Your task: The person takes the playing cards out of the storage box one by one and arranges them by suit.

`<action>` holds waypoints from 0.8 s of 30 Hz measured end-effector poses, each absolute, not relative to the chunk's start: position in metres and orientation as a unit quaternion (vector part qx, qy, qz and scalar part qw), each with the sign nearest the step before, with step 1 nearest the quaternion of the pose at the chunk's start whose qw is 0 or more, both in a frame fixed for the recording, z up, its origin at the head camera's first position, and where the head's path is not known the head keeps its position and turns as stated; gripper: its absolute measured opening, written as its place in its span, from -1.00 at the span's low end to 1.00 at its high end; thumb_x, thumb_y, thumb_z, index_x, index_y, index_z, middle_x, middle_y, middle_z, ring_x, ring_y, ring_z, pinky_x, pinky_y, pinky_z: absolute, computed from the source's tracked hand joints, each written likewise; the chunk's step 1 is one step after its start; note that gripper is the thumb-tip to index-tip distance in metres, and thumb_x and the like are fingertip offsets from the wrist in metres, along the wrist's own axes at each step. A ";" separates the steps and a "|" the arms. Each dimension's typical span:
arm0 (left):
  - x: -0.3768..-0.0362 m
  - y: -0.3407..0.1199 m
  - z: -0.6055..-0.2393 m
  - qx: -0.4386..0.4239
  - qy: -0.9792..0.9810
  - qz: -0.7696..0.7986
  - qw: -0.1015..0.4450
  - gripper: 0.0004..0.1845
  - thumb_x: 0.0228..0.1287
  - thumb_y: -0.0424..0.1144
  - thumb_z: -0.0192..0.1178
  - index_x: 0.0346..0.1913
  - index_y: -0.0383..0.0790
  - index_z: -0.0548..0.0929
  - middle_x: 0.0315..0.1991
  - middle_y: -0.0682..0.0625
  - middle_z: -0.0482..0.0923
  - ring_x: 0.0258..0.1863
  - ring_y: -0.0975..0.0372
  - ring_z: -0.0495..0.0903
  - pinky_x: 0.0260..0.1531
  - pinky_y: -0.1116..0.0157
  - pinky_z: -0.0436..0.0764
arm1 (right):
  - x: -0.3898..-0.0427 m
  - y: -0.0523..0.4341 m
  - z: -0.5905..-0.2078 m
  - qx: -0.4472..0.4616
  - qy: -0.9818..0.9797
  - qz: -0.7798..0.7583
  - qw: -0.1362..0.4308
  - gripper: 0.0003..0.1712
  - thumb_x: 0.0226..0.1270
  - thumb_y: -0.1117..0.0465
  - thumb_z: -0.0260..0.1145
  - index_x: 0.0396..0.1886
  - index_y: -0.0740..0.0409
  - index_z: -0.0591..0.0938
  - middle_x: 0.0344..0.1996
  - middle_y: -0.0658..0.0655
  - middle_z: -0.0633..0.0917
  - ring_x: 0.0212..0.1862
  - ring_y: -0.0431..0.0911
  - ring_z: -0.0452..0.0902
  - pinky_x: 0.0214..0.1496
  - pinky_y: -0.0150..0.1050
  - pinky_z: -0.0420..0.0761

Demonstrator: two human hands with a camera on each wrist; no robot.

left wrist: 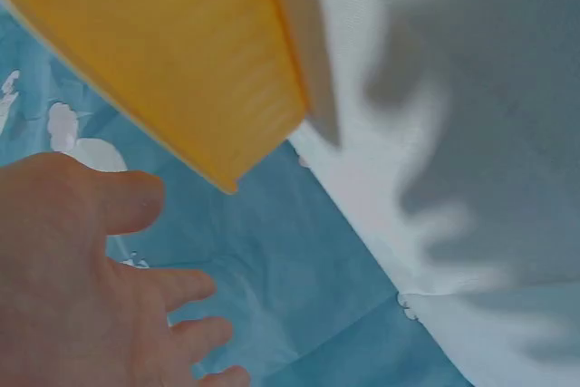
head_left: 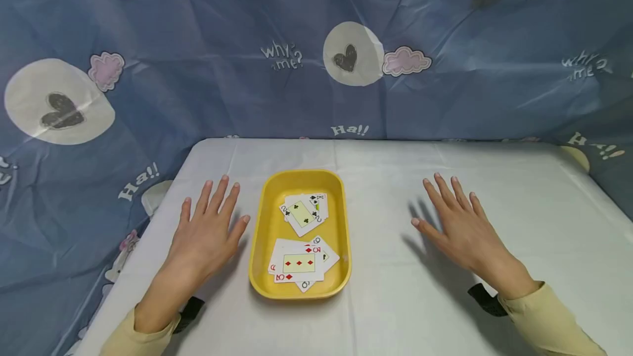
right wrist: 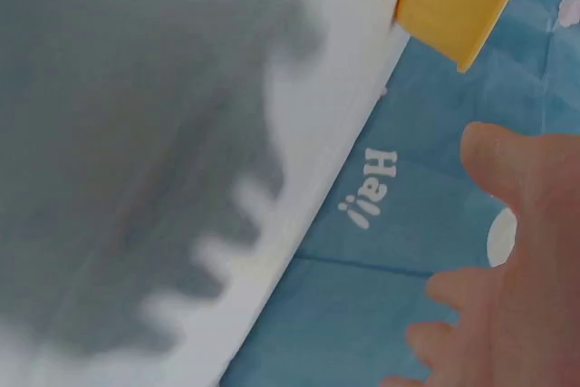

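Note:
A yellow tray (head_left: 258,235) sits on the white tabletop, between the two hands and nearer the left one. Inside it lie two loose groups of playing cards: an upper group (head_left: 303,214) with a two of clubs on top and a king under it, and a lower group (head_left: 299,262) topped by a three of diamonds. My left hand (head_left: 205,238) hovers just left of the tray, fingers spread and holding nothing. Well to the tray's right, my right hand (head_left: 462,229) is also spread and bare, its shadow falling on the table. In both wrist views the tray's outer side (left wrist: 181,52) shows beyond the thumb.
A white cloth (head_left: 395,312) covers the table. Behind it hangs a blue patterned curtain (head_left: 277,103), which also runs down the left side. Dark straps (head_left: 487,300) circle the wrists at the cream sleeves.

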State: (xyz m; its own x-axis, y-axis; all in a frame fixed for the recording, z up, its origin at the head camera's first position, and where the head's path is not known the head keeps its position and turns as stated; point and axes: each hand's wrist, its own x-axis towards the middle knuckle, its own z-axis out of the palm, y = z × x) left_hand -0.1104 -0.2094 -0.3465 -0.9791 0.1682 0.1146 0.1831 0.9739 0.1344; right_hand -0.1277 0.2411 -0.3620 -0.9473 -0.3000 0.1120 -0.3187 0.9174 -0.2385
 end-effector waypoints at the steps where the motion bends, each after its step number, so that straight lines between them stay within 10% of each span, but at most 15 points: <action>1: -0.109 -0.209 -0.345 -0.090 -0.992 -0.074 0.053 -0.26 0.52 0.11 -0.10 0.57 -0.19 0.01 0.58 -0.16 -0.23 0.53 -0.10 -0.34 0.37 -0.27 -0.29 | -0.130 0.239 -0.362 0.165 -0.977 0.127 0.043 -0.05 0.46 -0.34 -0.01 0.61 -0.03 -0.11 0.57 0.07 -0.22 0.54 0.13 -0.41 0.44 0.29 -0.28; 10: -0.093 -0.200 -0.341 -0.109 -0.984 -0.142 0.022 -0.21 0.46 0.18 0.00 0.58 -0.08 0.04 0.59 -0.09 -0.25 0.53 -0.06 -0.35 0.34 -0.31 -0.25 | -0.146 0.224 -0.360 0.240 -0.956 0.138 0.094 -0.12 0.46 -0.26 0.10 0.61 -0.16 -0.03 0.58 0.04 -0.13 0.56 0.06 -0.33 0.49 0.18 -0.21; 24: -0.075 -0.195 -0.353 -0.112 -0.938 -0.319 -0.076 -0.16 0.32 0.04 0.27 0.55 0.03 0.10 0.55 -0.03 -0.03 0.43 0.00 0.18 0.18 -0.01 0.47 | -0.168 0.187 -0.358 0.351 -0.904 0.200 0.138 -0.12 0.40 -0.09 0.29 0.58 -0.14 0.10 0.55 0.05 0.05 0.55 0.03 -0.14 0.51 0.07 -0.12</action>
State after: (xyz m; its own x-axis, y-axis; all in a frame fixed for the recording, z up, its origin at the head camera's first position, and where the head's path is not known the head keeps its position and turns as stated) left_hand -0.0751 -0.1949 -0.3526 -0.9631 0.2595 -0.0710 0.1623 0.7710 0.6158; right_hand -0.1677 0.1874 -0.3580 -0.7153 -0.5798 0.3902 -0.6902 0.6736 -0.2642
